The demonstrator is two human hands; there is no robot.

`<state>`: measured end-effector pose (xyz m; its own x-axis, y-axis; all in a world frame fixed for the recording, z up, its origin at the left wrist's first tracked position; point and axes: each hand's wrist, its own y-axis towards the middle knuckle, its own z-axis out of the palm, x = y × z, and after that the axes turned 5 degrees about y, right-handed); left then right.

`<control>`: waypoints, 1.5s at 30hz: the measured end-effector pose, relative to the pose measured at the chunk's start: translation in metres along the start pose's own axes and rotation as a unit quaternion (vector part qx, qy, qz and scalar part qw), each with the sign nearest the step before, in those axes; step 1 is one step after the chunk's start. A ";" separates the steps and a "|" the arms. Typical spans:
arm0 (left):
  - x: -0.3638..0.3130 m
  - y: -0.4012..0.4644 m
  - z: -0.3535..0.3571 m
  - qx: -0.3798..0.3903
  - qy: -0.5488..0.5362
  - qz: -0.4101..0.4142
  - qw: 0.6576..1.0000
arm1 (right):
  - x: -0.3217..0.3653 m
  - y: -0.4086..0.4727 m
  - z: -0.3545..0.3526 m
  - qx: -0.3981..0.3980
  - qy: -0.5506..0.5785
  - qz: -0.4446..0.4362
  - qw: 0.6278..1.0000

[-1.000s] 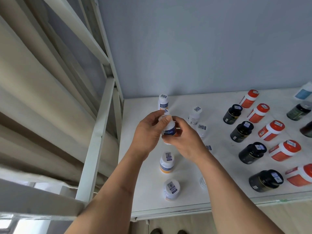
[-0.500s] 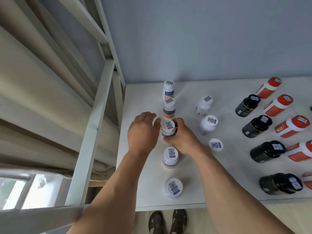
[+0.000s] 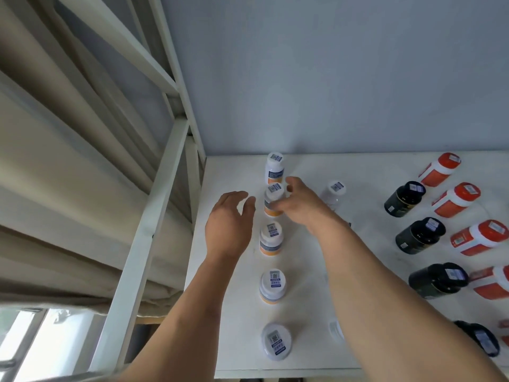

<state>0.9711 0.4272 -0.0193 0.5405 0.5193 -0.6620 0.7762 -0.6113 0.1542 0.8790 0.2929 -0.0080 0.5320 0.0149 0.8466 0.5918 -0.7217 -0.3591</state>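
On the table [image 3: 303, 271], right hand [image 3: 297, 205] grips a white, orange-banded bottle [image 3: 274, 193]; left hand [image 3: 228, 224] spread loose.

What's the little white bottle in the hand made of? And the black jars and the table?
The white bottle that the right hand grips looks like matte plastic: opaque, dull, with a paper sticker on its cap. The black jars look like glossy plastic, as light glints on them, though dark glass is possible. The table seems smooth white board, painted or laminated.
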 end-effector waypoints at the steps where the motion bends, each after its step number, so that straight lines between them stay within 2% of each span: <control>1: 0.000 0.002 -0.001 0.009 -0.014 -0.013 1.000 | -0.001 0.006 0.003 0.016 -0.028 0.002 0.999; 5: -0.002 0.009 -0.002 0.046 -0.053 -0.053 0.996 | -0.003 0.022 0.008 0.035 -0.118 -0.018 0.992; 11: -0.026 0.019 -0.016 0.124 -0.199 -0.079 0.969 | 0.019 -0.013 -0.008 -0.028 -0.046 -0.067 0.996; 16: -0.047 0.020 -0.026 0.222 -0.258 -0.049 0.939 | 0.019 -0.050 -0.013 -0.031 -0.052 -0.105 0.993; 20: -0.051 0.015 -0.032 0.238 -0.312 -0.045 0.919 | 0.003 -0.061 -0.023 0.020 0.034 -0.087 0.995; 22: -0.053 0.010 -0.035 0.250 -0.333 -0.043 0.908 | -0.003 -0.067 -0.028 0.046 0.039 -0.087 0.994; 26: -0.060 0.004 -0.034 0.241 -0.337 -0.049 0.909 | 0.003 -0.078 -0.018 -0.067 0.012 -0.110 0.992; 27: -0.062 0.003 -0.035 0.239 -0.344 -0.047 0.907 | 0.004 -0.080 -0.016 -0.075 0.014 -0.112 0.991; 31: -0.066 0.002 -0.041 0.229 -0.376 -0.031 0.897 | 0.003 -0.093 -0.029 0.044 0.122 -0.094 0.987; 32: -0.068 0.002 -0.042 0.226 -0.381 -0.032 0.896 | 0.002 -0.092 -0.029 0.040 0.115 -0.107 0.987; 36: -0.071 0.006 -0.042 0.215 -0.386 -0.047 0.896 | 0.005 -0.081 -0.016 -0.082 0.045 -0.134 0.987; 37: -0.071 0.007 -0.042 0.218 -0.393 -0.046 0.892 | 0.005 -0.079 -0.014 -0.083 0.045 -0.127 0.987; 41: -0.067 0.016 -0.038 0.240 -0.426 -0.039 0.871 | 0.002 -0.077 -0.022 0.013 0.127 -0.090 0.988; 43: -0.064 0.019 -0.035 0.244 -0.430 -0.044 0.868 | 0.001 -0.073 -0.018 -0.024 0.098 -0.108 0.989; 45: -0.062 0.023 -0.032 0.245 -0.432 -0.045 0.867 | 0.006 -0.070 -0.011 -0.101 0.044 -0.112 0.988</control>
<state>0.9658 0.4000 0.0489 -0.1233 0.0662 -0.9902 0.4576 -0.8816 -0.1159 0.8339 0.3362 0.0270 0.3410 0.1363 0.9301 0.5518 -0.8301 -0.0807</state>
